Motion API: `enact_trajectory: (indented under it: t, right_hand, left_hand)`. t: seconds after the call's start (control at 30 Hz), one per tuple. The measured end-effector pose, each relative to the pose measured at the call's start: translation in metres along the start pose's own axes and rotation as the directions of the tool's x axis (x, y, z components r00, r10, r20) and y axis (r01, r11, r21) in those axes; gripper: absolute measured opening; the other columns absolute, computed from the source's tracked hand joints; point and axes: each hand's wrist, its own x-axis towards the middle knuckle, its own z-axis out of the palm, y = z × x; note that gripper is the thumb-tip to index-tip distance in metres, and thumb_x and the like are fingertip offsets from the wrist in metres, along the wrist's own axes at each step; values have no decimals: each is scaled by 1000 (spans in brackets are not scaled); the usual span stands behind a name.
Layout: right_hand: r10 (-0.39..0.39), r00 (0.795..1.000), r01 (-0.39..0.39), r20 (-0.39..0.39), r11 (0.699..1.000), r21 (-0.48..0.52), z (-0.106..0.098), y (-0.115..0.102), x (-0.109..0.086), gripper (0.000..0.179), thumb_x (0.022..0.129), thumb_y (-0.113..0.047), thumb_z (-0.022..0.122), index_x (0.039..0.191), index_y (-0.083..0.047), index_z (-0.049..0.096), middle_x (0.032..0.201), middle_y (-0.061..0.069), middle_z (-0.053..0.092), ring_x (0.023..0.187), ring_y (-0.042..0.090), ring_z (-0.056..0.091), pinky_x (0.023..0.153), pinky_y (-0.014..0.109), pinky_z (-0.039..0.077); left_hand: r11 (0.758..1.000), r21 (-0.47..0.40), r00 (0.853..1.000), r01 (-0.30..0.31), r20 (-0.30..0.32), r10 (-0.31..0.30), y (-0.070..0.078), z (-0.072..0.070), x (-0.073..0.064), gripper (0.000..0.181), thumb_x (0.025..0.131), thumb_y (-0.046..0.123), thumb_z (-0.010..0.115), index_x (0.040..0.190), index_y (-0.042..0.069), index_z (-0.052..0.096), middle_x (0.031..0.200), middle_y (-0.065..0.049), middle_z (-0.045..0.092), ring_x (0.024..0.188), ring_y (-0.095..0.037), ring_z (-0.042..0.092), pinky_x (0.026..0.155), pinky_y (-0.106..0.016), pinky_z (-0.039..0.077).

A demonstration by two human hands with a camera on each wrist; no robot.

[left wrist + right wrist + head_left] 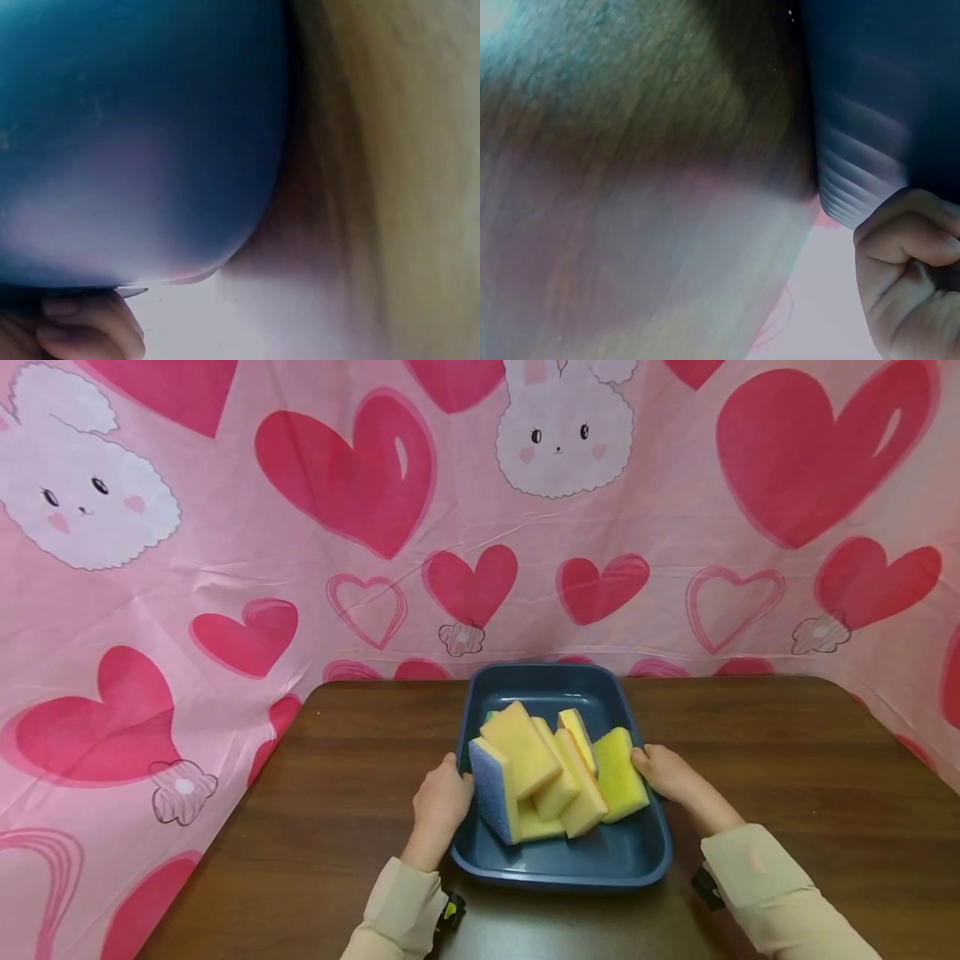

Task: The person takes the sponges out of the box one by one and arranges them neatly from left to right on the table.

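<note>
Blue glossy tray (558, 862), porous sponges (557, 783); curled fingers (913, 238)

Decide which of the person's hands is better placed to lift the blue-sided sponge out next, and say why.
Probably the left hand: it grips the tray close beside the blue-sided sponge. The right hand grips the opposite side, with other sponges between it and that one.
</note>
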Motion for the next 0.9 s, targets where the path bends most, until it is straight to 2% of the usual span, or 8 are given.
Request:
enact_trajectory:
  t: [0.33,0.53,0.63,0.73,0.9]
  right_hand:
    - [13,1000,-13,16,999,38,-1,4,1,45,101,-20,31,108,20,50,91,25,56,83,32,53,78,42,45]
    - [-6,1000,6,12,998,60,-2,3,2,43,101,-20,30,102,17,53,85,21,56,80,29,54,74,38,45]
    - [-2,999,-4,49,992,126,-2,5,1,41,101,-20,30,94,13,53,75,12,54,68,22,53,63,33,45]
    - [-3,993,-24,119,973,227,-4,7,-1,38,101,-21,30,86,6,51,62,2,47,53,13,45,52,26,40]
    - [14,981,-77,195,944,320,-7,9,-3,40,104,-26,31,82,1,53,54,-4,41,46,9,39,47,22,36]
  left_hand:
    - [1000,-3,1000,1,6,-1,2,-1,-2,17,89,18,57,97,4,58,85,-19,66,77,-34,64,65,-48,47]
    - [1000,-11,1000,-7,8,7,2,-3,-1,16,87,17,58,95,4,58,86,-20,67,78,-35,64,65,-49,47]
    - [999,-30,1000,-10,28,11,2,-4,-1,15,88,16,57,96,4,58,85,-19,66,75,-34,63,62,-47,46]
    - [999,-39,999,-5,47,7,2,-3,0,16,88,15,56,98,3,58,84,-19,65,74,-32,62,61,-45,45]
    - [999,-39,998,3,58,-1,2,-2,2,20,88,15,55,103,3,59,87,-20,66,77,-33,62,62,-45,46]
